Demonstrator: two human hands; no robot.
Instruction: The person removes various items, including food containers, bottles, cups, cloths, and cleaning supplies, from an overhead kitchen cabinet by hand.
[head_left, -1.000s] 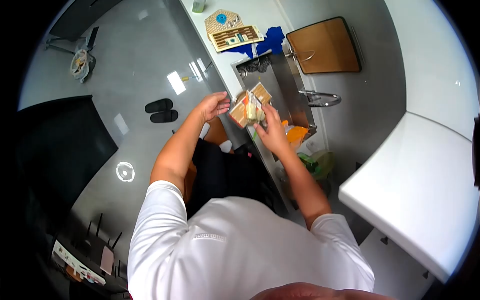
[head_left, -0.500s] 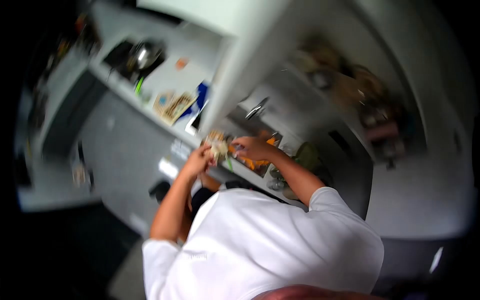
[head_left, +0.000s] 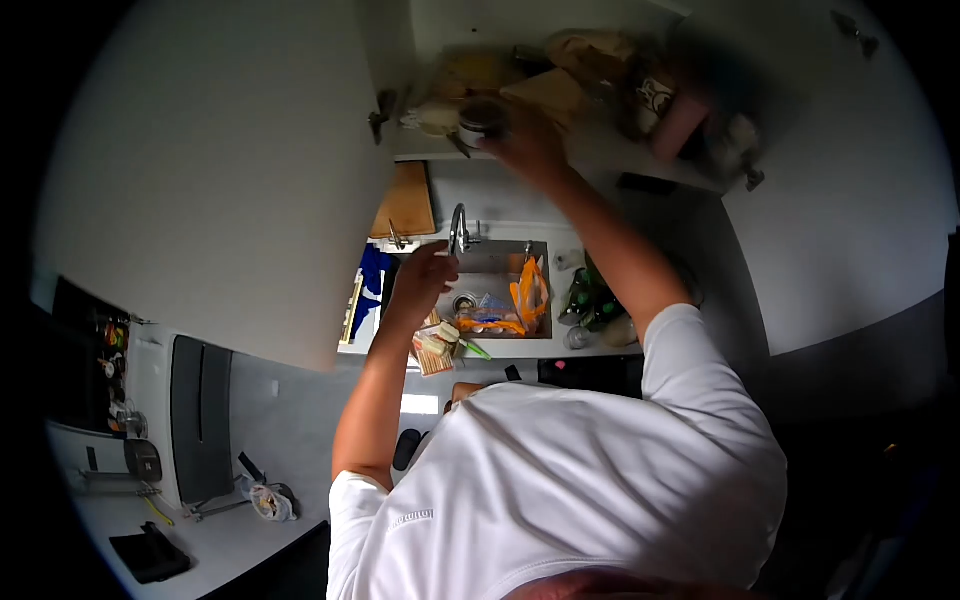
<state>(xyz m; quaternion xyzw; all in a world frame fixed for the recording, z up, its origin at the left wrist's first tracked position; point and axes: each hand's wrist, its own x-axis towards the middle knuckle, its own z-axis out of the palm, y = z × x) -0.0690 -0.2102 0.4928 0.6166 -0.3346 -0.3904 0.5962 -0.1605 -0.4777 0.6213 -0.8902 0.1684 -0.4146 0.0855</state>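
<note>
My right hand (head_left: 527,143) is raised to the shelf (head_left: 600,150) of an open upper cabinet, right beside a small dark-lidded jar (head_left: 480,119). It is blurred, and whether its fingers grip the jar is unclear. My left hand (head_left: 424,281) hovers lower, over the left edge of the sink (head_left: 490,262), fingers apart and holding nothing. Just below that hand, a wrapped food package (head_left: 439,346) lies on the counter's front edge. Bags and packets (head_left: 560,70) crowd the shelf behind the jar.
The white cabinet door (head_left: 210,180) hangs open at the left. A faucet (head_left: 458,228) stands behind the sink, which holds an orange bag (head_left: 529,290). A wooden cutting board (head_left: 408,200) and blue cloth (head_left: 372,276) lie left of it, green bottles (head_left: 591,300) right.
The view swung up from the counter to the cabinet. My right hand left the food package and rose to the shelf. The package now lies on the counter and my left hand is empty.
</note>
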